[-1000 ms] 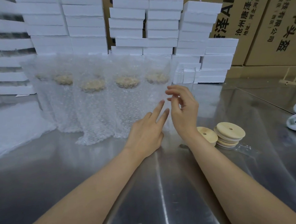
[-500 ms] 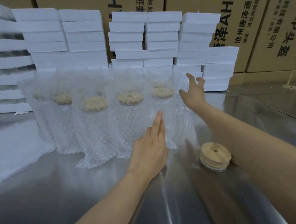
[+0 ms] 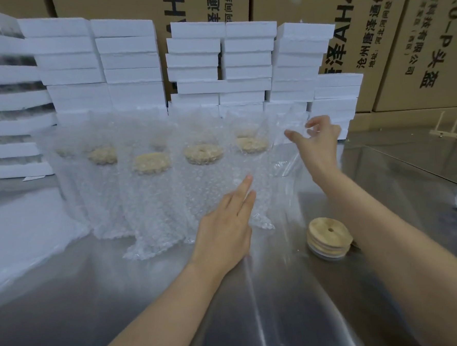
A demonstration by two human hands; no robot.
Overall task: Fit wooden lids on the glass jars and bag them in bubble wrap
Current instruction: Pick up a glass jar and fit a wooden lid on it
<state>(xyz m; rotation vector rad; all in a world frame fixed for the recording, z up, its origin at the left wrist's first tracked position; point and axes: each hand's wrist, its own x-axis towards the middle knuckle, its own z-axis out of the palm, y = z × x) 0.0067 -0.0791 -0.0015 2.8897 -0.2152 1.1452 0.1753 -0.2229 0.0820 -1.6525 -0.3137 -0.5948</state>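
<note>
Foam boxes [image 3: 132, 58] behind bagged jars [image 3: 153, 193]

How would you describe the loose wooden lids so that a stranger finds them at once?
Look at the steel table in front of the white foam stacks. Right of the row of bubble-wrapped jars lies a small pile of wooden lids. Only these lids are bare, outside any wrap.

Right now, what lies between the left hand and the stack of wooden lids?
Head view: only bare metal table, between left hand and stack of wooden lids.
</note>
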